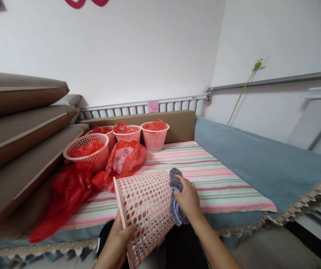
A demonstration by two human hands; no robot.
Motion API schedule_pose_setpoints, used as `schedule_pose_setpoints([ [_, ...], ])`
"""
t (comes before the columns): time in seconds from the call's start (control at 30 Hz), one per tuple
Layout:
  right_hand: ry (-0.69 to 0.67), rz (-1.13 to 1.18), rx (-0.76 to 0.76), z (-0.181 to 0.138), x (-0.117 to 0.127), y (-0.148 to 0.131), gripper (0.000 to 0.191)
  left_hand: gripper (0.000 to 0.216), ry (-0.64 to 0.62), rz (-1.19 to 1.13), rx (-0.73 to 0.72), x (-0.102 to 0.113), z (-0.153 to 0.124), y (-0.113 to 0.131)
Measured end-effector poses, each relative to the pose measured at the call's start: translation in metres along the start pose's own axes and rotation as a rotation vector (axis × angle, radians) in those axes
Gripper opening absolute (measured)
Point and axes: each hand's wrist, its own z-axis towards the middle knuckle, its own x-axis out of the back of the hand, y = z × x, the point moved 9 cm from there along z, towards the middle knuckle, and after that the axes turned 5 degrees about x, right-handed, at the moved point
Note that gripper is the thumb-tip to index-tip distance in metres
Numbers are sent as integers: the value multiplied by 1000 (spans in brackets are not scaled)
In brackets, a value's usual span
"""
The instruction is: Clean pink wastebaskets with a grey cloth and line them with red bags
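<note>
A pink perforated plastic basket lies tipped on its side in front of me, its wide rim facing left. My left hand grips the basket near that rim, thumb on the outer wall and the other fingers hidden. At the basket's base, my right hand is closed on a folded grey cloth with a lilac edge, which presses against the bottom. Just beyond the basket sits an open red plastic bag with a pink cloth inside.
Several pink baskets with red bags in them stand at the back left. A loose red bag lies before them. Brown cushions are stacked at left. A striped cloth covers the seat; a blue-covered backrest runs along the right.
</note>
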Motion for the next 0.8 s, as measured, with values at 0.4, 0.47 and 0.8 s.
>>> schedule_pose_setpoints([
  [0.4,-413,477,466,-80,-42,-196,68,46,230,178,-258,65,-2,-16],
  [0.47,-370,374,478,-72,-44,-178,67,59,190,155,-242,60,3,-23],
  [0.8,-62,-63,-34,23,1,23,56,77,61,202,-57,29,0,-39],
])
